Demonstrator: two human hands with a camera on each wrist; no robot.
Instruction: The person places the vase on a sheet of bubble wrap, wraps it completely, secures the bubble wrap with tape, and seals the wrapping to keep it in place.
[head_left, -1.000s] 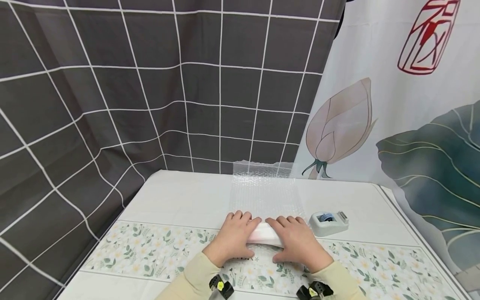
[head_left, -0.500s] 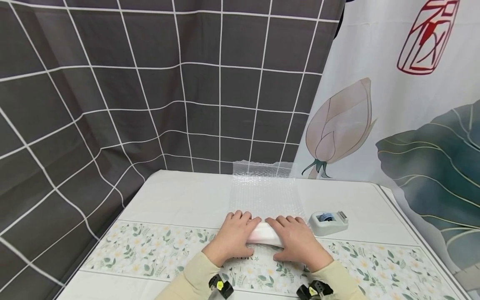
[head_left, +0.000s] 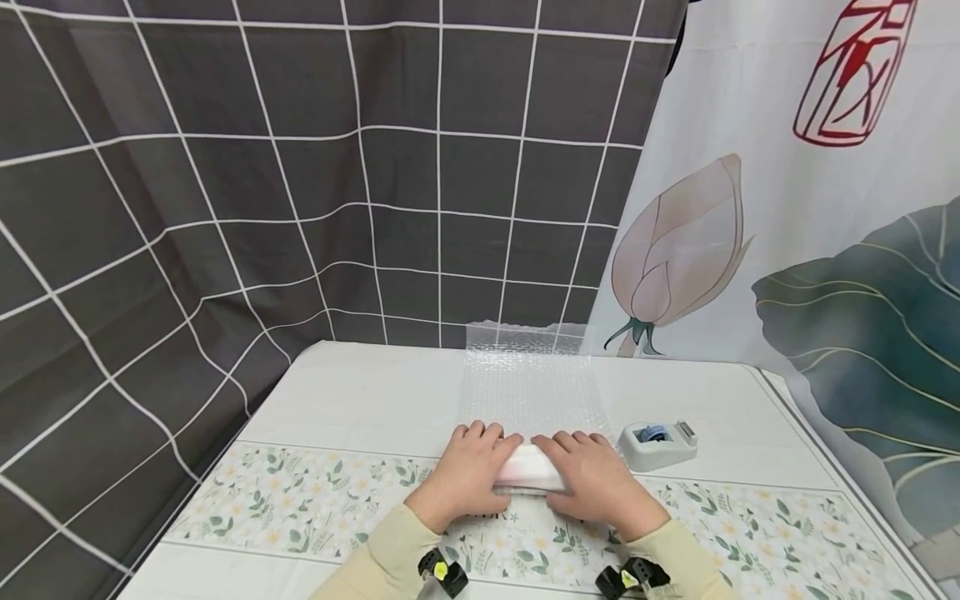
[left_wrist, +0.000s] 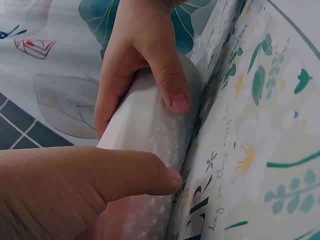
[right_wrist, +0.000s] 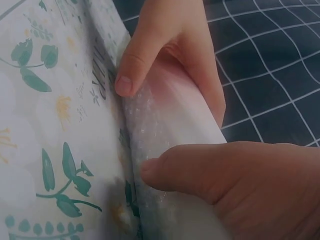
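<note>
A white, rounded, box-like object with a pink part lies crosswise on bubble wrap. From the left my left hand grips it, fingers over the far side and thumb on the near side. My right hand holds its right part the same way. Bubble wrap comes up along the object's near side in the left wrist view, with both thumbs pressing there. The right wrist view shows the wrap under the thumbs too. The object's ends are mostly hidden by the hands.
A pale tape dispenser with a blue roll stands just right of my right hand. The wrap's far end reaches past the table's back edge, against a dark grid curtain. Flower-printed cloth covers the table.
My right thumb has moved slightly up toward the object, and the near edge of the wrap has drawn in against its side. The left hand stays nearly still.
</note>
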